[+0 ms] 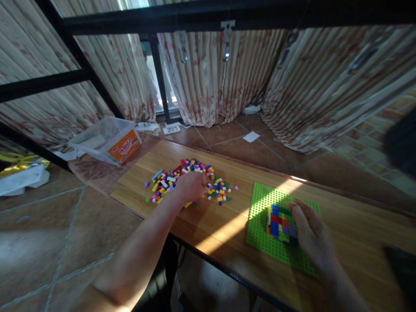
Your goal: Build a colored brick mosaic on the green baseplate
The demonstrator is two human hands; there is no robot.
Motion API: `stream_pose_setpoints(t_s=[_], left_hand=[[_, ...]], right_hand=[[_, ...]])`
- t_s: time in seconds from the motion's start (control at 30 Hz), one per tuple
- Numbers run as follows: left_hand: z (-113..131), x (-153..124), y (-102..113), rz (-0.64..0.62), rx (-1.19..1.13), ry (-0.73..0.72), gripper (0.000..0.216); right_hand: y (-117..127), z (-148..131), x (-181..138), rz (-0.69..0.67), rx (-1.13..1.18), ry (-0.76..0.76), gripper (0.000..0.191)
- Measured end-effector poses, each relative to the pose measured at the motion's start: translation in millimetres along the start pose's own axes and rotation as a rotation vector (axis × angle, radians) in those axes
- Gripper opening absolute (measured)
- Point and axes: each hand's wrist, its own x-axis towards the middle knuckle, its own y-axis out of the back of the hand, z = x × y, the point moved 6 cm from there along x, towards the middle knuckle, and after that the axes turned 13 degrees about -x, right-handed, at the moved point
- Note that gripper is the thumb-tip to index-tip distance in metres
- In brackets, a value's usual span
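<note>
My left hand (pixel 192 186) reaches into a spread pile of small coloured toy bricks (pixel 165 183), fingers curled downward. Its fingertips are mostly hidden, and whatever they grip does not show. My right hand (pixel 312 227) rests over the right part of a green studded baseplate (pixel 260 216), thumb and fingers stretched forward and slightly apart. Beside these fingers, on the baseplate, stands a block of joined bricks (pixel 278 222) in blue, red, yellow, green and other colours. The hand partly covers its right side.
Both the pile and the baseplate lie on a long wooden table (pixel 221 234). A clear plastic bin (pixel 94 136) with an orange label stands beyond the table's left end. A dark metal frame (pixel 208 19) crosses above, before striped curtains (pixel 201 82). Papers (pixel 251 137) lie on the tiled floor.
</note>
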Motion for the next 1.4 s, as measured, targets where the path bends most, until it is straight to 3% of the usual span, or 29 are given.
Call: stream_pose_setpoints(t_s=[0.1, 0.23, 0.4, 0.57, 0.73, 0.87, 1.03, 1.27, 1.4], left_hand=[[0, 1, -7, -0.027, 0.034, 0.004, 0.015], [6, 5, 1, -0.009, -0.025, -0.081, 0.016], [31, 5, 1, -0.083, -0.35, -0.255, 0.026], [71, -1, -28, -0.255, -0.778, -0.318, 0.03], [106, -9, -65, -0.395, -1.16, -0.175, 0.018], [127, -17, -89, -0.477, -1.226, -0.124, 0.016], [149, -30, -105, -0.608, -1.345, -0.134, 0.013], [154, -35, -109, -0.543, -1.332, -0.089, 0.011], [154, -38, -115, -0.556, -1.307, -0.134, 0.019]], right_hand=[[1, -7, -2, 0.023, 0.038, 0.011, 0.045], [3, -6, -3, 0.038, 0.172, -0.047, 0.047], [7, 4, -1, 0.072, 0.353, -0.143, 0.045], [16, 5, 0, 0.133, 0.54, -0.115, 0.032], [39, -23, -18, 0.182, 0.323, 0.187, 0.019], [37, -48, -40, 0.009, 0.13, 0.354, 0.022], [30, -56, -51, -0.116, 0.031, 0.399, 0.022], [32, -50, -52, -0.143, 0.0, 0.361, 0.017], [35, -43, -54, -0.162, -0.015, 0.361, 0.016]])
